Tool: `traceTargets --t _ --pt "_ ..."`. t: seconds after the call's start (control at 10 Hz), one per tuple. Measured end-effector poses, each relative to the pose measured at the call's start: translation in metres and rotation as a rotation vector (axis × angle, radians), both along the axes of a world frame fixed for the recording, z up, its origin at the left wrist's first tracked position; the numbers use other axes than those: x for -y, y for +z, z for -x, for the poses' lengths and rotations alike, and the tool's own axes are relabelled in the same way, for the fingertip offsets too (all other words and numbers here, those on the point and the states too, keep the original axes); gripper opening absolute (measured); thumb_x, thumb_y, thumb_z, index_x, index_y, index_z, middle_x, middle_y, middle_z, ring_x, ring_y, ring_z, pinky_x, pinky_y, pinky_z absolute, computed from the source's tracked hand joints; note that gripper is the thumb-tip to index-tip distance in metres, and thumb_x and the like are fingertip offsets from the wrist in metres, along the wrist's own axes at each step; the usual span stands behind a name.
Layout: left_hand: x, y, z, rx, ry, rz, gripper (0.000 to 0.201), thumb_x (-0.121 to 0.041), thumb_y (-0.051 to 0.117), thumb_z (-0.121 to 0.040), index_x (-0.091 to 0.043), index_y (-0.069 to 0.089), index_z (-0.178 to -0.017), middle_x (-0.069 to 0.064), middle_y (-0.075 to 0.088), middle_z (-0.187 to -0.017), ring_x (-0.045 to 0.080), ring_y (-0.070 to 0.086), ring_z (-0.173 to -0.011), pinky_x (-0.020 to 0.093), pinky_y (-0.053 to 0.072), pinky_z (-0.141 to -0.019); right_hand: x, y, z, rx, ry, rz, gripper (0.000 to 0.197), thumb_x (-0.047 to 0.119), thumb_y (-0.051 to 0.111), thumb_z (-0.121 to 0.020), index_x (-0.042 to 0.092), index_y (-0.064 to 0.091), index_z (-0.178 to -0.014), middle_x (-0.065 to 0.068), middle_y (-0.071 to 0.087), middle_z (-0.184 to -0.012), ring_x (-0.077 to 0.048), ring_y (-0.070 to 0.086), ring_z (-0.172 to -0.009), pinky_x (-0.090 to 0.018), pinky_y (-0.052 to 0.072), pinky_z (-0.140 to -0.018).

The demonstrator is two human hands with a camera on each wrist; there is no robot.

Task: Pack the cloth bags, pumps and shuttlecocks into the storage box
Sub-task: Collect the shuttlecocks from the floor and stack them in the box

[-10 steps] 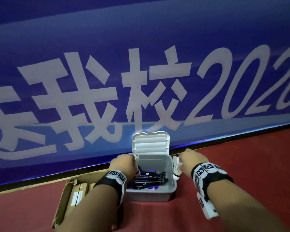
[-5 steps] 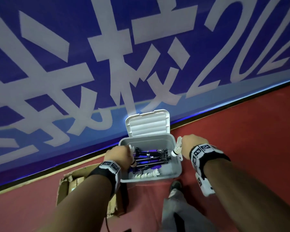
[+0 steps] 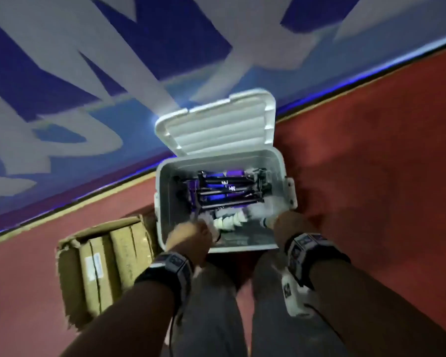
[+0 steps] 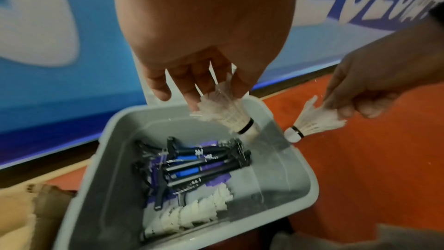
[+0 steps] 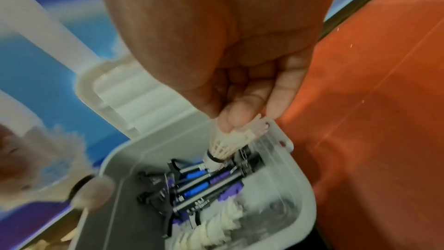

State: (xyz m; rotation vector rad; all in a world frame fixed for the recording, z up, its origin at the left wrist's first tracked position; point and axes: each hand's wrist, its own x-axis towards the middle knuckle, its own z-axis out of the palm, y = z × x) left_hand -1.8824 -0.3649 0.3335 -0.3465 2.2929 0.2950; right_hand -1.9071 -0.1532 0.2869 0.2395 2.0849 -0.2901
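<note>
Storage box (image 3: 281, 163) on the red floor (image 3: 384, 176), lid (image 3: 216, 127) up against the blue banner (image 3: 62, 73). Inside we see black pumps (image 4: 199, 166) on purple cloth bags (image 4: 217, 182) and a row of nested shuttlecocks (image 4: 192, 214) along the near wall. Our left hand (image 4: 204, 35) pinches one shuttlecock (image 4: 225, 113) by its feathers, cork down over the box; our right hand (image 5: 228, 45), fingers (image 5: 230, 119) clamped, holds another shuttlecock (image 5: 223, 144) likewise. Cardboard carton (image 3: 101, 261) just left of the box.
</note>
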Motion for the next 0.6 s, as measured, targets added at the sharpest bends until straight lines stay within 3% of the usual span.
traceTargets --t 0.1,0.2,0.3,0.4,0.5,0.6 --pt "-0.007 -0.106 0.014 0.013 -0.072 0.010 0.026 -0.030 0.052 -0.089 -0.012 0.071 -0.092 0.012 0.069 -0.098 0.033 0.064 -0.092 0.036 0.053 -0.078 0.000 -0.116 0.001 0.117 -0.034 -0.019 0.029 0.023 0.051 -0.093 0.010 0.062 -0.115 -0.013 0.062 -0.117 -0.029 0.060 -0.108 -0.030 0.045 -0.080" --pt "-0.001 -0.190 0.025 0.006 -0.158 0.025 0.026 -0.029 0.052 -0.089 -0.013 0.073 -0.092 0.013 0.069 -0.099 0.034 0.064 -0.093 0.035 0.052 -0.078 0.014 -0.198 0.009 0.115 -0.074 0.031 0.021 0.031 0.060 -0.085 0.012 0.068 -0.089 -0.005 0.072 -0.096 -0.022 0.066 -0.078 -0.024 0.046 -0.065" --pt "0.013 -0.274 0.032 0.065 -0.213 0.088 0.027 -0.027 0.049 -0.091 -0.013 0.072 -0.095 0.013 0.069 -0.102 0.035 0.063 -0.095 0.036 0.050 -0.079 0.026 -0.283 0.012 0.150 -0.063 0.020 0.025 0.030 0.057 -0.090 0.010 0.066 -0.101 -0.009 0.068 -0.113 -0.027 0.064 -0.095 -0.031 0.050 -0.078" --pt "0.028 -0.328 0.040 0.139 -0.185 0.089 0.023 -0.024 0.047 -0.089 -0.014 0.066 -0.080 0.012 0.066 -0.092 0.034 0.061 -0.087 0.037 0.051 -0.076 0.039 -0.334 0.024 0.179 -0.052 0.047 0.034 0.028 0.051 -0.096 0.005 0.061 -0.119 -0.011 0.061 -0.125 -0.031 0.059 -0.109 -0.033 0.047 -0.088" --pt "0.041 -0.364 0.043 0.162 -0.193 0.055 0.027 -0.023 0.046 -0.087 -0.015 0.051 -0.062 0.006 0.056 -0.076 0.030 0.055 -0.075 0.035 0.049 -0.070 0.050 -0.376 0.024 0.163 -0.060 0.015 0.038 0.025 0.051 -0.095 0.005 0.055 -0.127 -0.011 0.054 -0.130 -0.033 0.052 -0.119 -0.030 0.040 -0.090" --pt "0.051 -0.387 0.042 0.188 -0.218 0.030 0.027 -0.025 0.047 -0.087 -0.015 0.051 -0.063 0.004 0.056 -0.076 0.029 0.054 -0.076 0.032 0.044 -0.066 0.055 -0.393 0.018 0.098 -0.124 -0.037 0.039 0.020 0.056 -0.091 0.006 0.055 -0.128 -0.014 0.054 -0.130 -0.033 0.053 -0.118 -0.030 0.038 -0.080"
